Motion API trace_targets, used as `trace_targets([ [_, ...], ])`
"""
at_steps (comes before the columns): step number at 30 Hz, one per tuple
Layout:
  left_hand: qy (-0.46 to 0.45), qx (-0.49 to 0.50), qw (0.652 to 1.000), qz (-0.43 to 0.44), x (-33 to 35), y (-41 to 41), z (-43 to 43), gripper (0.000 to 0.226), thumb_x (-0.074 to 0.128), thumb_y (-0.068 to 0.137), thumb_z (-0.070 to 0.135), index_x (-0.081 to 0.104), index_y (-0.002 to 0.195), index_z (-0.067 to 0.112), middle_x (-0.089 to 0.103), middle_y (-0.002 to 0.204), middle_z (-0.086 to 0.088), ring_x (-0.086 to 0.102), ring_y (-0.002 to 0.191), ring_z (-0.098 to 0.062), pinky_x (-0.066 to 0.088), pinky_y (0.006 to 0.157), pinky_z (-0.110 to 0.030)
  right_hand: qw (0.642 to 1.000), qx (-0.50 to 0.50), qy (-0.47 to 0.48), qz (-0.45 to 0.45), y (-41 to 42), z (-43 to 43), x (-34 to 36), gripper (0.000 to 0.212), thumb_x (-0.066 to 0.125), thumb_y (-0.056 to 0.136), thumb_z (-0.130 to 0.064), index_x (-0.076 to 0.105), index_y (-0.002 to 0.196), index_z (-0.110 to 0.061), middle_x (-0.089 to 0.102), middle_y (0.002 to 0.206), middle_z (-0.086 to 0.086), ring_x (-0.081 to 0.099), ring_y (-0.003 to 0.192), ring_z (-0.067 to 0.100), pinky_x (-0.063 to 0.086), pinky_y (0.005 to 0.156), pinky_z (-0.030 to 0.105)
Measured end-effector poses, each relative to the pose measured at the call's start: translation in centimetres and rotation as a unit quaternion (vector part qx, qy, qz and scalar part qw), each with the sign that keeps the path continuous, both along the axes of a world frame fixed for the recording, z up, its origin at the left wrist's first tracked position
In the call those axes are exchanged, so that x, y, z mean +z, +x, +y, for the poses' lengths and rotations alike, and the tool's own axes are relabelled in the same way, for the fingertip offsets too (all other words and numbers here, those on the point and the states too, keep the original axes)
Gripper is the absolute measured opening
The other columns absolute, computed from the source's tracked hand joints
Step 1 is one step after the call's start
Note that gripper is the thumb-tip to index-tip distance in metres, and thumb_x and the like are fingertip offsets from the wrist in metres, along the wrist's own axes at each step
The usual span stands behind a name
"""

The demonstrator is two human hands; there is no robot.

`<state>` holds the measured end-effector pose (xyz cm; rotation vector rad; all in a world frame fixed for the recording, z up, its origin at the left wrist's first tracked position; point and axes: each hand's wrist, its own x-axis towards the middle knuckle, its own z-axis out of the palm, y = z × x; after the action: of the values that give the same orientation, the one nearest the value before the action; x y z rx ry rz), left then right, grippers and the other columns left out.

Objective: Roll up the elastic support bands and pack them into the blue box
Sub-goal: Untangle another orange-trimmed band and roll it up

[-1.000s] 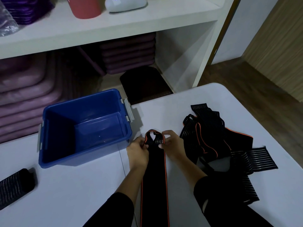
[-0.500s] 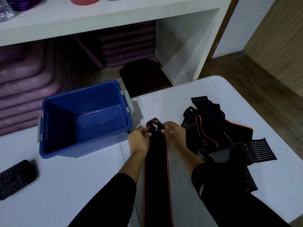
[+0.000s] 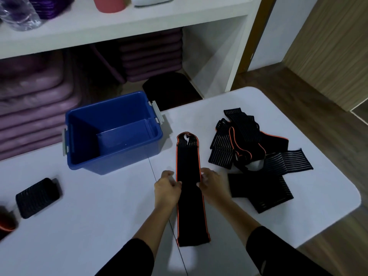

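A: Where is the long black elastic band with orange edging [image 3: 189,206]?

B: It lies flat on the white counter [image 3: 99,216], running from near to far. It is right of the open blue plastic box [image 3: 111,164] and not touching it.

A: And the hands?

B: The left hand [image 3: 167,189] and the right hand [image 3: 214,187] flank its middle. Their curled fingers [image 3: 178,183] pinch its two orange edges.

A: Around that?

B: A pile of loose black striped bands [image 3: 249,140] lies to the right. A rolled black band [image 3: 37,196] sits at the near left.

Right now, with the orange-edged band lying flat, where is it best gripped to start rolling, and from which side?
Probably the near, square-cut end of the orange-edged band: pinch both corners, left hand and right hand coming in from the long edges. It lies straight, so it could roll away toward the looped far end.
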<state>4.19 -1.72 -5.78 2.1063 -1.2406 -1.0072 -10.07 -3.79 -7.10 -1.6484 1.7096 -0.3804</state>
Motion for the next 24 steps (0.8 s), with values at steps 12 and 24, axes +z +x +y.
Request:
trace_targets([
  [12, 0.001, -0.112, 0.993, 0.030, 0.3, 1.2, 6.0, 0.021, 0.065, 0.080, 0.006, 0.068, 0.100, 0.012, 0.066, 0.095, -0.008, 0.064, 0.087, -0.019, 0.048, 0.084, -0.020, 0.997, 0.052, 0.051, -0.022, -1.4, 6.0, 0.8, 0.044, 0.059, 0.089, -0.012, 0.050, 0.132, -0.014, 0.047, 0.135, 0.007, 0.051, 0.112, 0.018, 0.034, 0.086, 0.017],
  [24, -0.023, -0.228, 0.972, 0.052, 1.4, 1.7, 10.6, 0.021, 0.060, 0.080, 0.005, 0.072, 0.093, 0.015, 0.070, 0.093, -0.003, 0.066, 0.084, -0.015, 0.046, 0.069, -0.006, 0.982, 0.101, 0.113, -0.109, -3.1, 10.2, 3.1, 0.024, 0.057, 0.085, -0.008, 0.069, 0.102, -0.019, 0.065, 0.102, -0.003, 0.060, 0.089, 0.005, 0.045, 0.070, 0.008],
])
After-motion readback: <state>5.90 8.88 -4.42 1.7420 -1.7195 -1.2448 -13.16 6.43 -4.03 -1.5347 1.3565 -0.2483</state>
